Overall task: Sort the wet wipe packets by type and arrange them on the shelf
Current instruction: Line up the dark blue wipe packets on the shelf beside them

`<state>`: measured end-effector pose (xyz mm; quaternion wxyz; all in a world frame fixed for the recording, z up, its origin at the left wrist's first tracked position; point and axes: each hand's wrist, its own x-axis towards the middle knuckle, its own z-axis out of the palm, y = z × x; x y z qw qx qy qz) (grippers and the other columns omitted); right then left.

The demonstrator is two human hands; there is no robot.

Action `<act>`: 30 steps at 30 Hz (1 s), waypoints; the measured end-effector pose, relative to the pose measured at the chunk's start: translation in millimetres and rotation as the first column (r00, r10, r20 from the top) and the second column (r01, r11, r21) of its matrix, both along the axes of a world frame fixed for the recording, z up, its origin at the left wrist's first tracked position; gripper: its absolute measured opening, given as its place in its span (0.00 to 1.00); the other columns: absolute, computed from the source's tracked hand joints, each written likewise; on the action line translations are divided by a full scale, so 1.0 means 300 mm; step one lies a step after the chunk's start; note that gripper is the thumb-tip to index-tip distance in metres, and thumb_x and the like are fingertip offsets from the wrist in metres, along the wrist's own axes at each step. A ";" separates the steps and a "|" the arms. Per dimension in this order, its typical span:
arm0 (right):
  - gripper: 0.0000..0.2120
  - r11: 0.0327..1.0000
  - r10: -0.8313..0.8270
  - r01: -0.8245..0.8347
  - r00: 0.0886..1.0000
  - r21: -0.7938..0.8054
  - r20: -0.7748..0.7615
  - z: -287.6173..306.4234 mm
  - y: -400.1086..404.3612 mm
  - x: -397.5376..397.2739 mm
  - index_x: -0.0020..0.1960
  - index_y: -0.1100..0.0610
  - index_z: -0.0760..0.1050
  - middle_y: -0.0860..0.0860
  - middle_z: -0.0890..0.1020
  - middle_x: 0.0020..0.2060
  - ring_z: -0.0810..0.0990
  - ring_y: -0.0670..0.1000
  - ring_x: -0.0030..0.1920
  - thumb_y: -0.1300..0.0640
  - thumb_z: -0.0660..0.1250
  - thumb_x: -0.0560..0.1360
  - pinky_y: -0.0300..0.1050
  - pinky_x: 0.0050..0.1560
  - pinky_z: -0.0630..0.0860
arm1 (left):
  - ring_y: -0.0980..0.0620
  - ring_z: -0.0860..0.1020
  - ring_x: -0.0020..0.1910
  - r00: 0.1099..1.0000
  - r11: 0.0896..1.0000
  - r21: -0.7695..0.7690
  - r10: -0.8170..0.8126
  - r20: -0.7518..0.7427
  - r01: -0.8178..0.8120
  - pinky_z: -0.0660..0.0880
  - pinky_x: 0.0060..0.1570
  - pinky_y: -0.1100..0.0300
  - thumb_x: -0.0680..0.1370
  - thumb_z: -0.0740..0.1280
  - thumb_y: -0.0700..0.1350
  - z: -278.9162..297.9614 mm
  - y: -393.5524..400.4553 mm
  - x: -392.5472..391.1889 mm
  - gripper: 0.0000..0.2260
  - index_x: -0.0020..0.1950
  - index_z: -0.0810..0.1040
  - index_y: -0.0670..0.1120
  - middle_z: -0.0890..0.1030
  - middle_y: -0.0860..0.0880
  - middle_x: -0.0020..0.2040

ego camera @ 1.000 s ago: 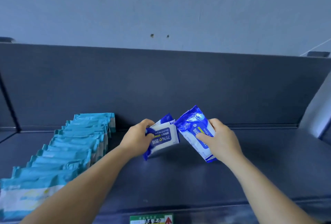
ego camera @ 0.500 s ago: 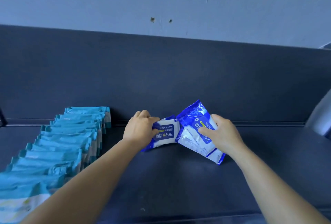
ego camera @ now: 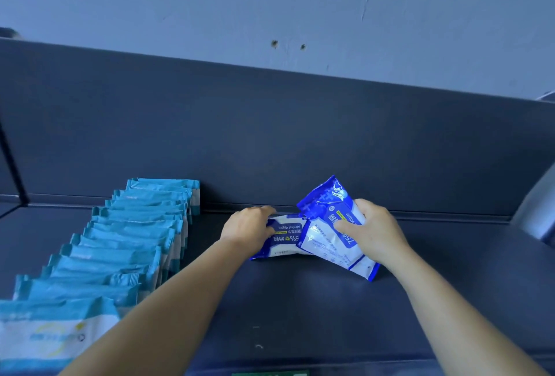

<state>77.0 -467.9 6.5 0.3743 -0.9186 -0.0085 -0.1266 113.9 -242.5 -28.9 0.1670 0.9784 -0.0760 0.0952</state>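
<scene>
Since the earlier frames both blue alcohol packets have been carried back toward the shelf's rear wall (ego camera: 300, 141); the first packet (ego camera: 285, 237) is laid flat near its foot, long axis along the wall, gripped by the left hand (ego camera: 249, 230); the second packet (ego camera: 330, 225), tilted and overlapping its right end, is pinched by the right hand (ego camera: 372, 234); the teal row (ego camera: 126, 243) is left well apart.

head view, downward onto near shelf (ego camera: 300, 300)

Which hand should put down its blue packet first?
The left hand, probably. Its blue packet already lies low against the shelf near the back wall, while the right hand holds its tilted packet overlapping on top.
</scene>
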 end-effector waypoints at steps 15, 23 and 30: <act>0.06 0.944 0.177 -0.149 0.982 0.295 -0.068 0.017 0.034 -0.021 0.45 0.58 0.77 0.52 0.85 0.41 0.83 0.53 0.41 0.55 0.70 0.72 0.46 0.41 0.75 | 0.55 0.74 0.32 0.987 0.788 -0.613 -0.139 -0.083 0.059 0.72 0.33 0.60 0.71 0.69 0.42 0.040 -0.059 -0.119 0.02 0.42 0.79 0.46 0.80 0.52 0.36; 0.09 0.973 0.113 -0.087 0.987 0.215 -0.112 0.036 -0.038 -0.042 0.42 0.61 0.70 0.52 0.76 0.34 0.72 0.50 0.34 0.56 0.64 0.74 0.43 0.35 0.66 | 0.58 0.75 0.48 0.897 0.906 -0.118 -0.420 -0.135 0.407 0.66 0.48 0.74 0.68 0.63 0.28 0.033 0.082 -0.212 0.16 0.41 0.83 0.48 0.77 0.56 0.49; 0.06 0.971 0.215 -0.180 0.944 0.156 -0.250 -0.008 -0.006 -0.074 0.49 0.57 0.77 0.52 0.84 0.42 0.82 0.51 0.40 0.61 0.63 0.73 0.46 0.42 0.75 | 0.54 0.75 0.50 0.974 0.969 -0.150 -0.210 -0.082 0.196 0.69 0.48 0.64 0.77 0.61 0.40 0.008 0.081 -0.268 0.11 0.55 0.78 0.52 0.76 0.53 0.53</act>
